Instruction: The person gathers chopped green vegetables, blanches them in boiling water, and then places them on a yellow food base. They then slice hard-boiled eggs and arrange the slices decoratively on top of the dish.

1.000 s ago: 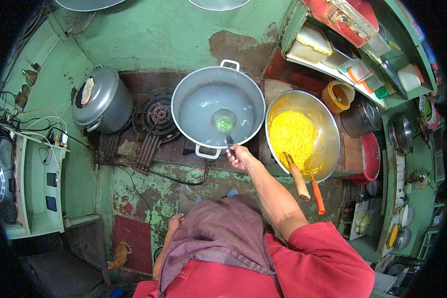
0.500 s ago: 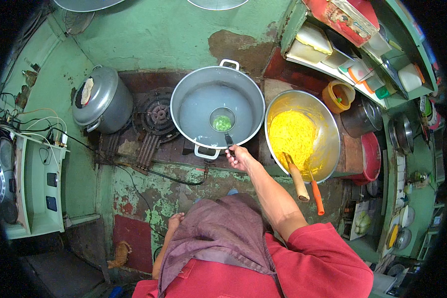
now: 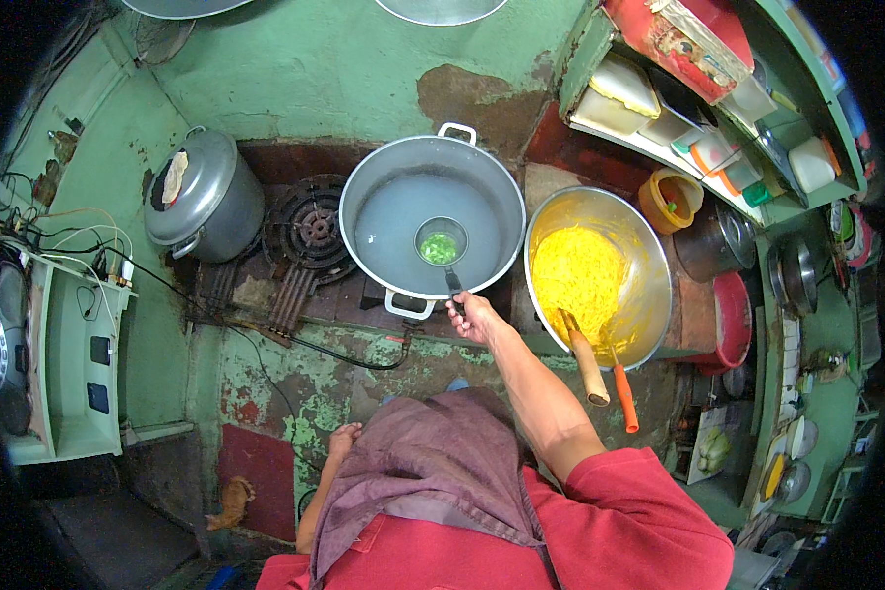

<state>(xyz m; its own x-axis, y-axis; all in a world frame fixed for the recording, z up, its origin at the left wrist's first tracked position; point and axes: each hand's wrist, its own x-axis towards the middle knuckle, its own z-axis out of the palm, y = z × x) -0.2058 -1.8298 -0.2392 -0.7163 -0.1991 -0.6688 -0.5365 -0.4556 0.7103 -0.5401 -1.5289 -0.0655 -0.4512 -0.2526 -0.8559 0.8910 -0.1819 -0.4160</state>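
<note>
My right hand (image 3: 473, 318) is closed round the black handle of a small round strainer (image 3: 428, 229). Chopped green bits (image 3: 441, 248) lie in its bowl. The strainer is over the inside of a large grey pot (image 3: 364, 157) with white handles, which holds cloudy liquid (image 3: 393, 221). Whether the bowl touches the liquid, I cannot tell. My left hand (image 3: 345, 437) hangs low beside the purple apron, nearest to it; its fingers are too small and partly hidden to read. To the pot's right, a steel basin (image 3: 656, 258) contains yellow shreds (image 3: 578, 270).
A wooden handle (image 3: 587, 366) and an orange handle (image 3: 625, 398) stick out over the basin's near edge. Left of the pot are a gas burner (image 3: 315, 226) and a lidded pot (image 3: 228, 202). Shelves with containers (image 3: 610, 103) overhang the right; a cat (image 3: 230, 504) lies on the floor.
The view has shifted slightly. My right hand keeps its hold on the strainer, which stays at nearly the same place in the pot. My left hand has hardly moved.
</note>
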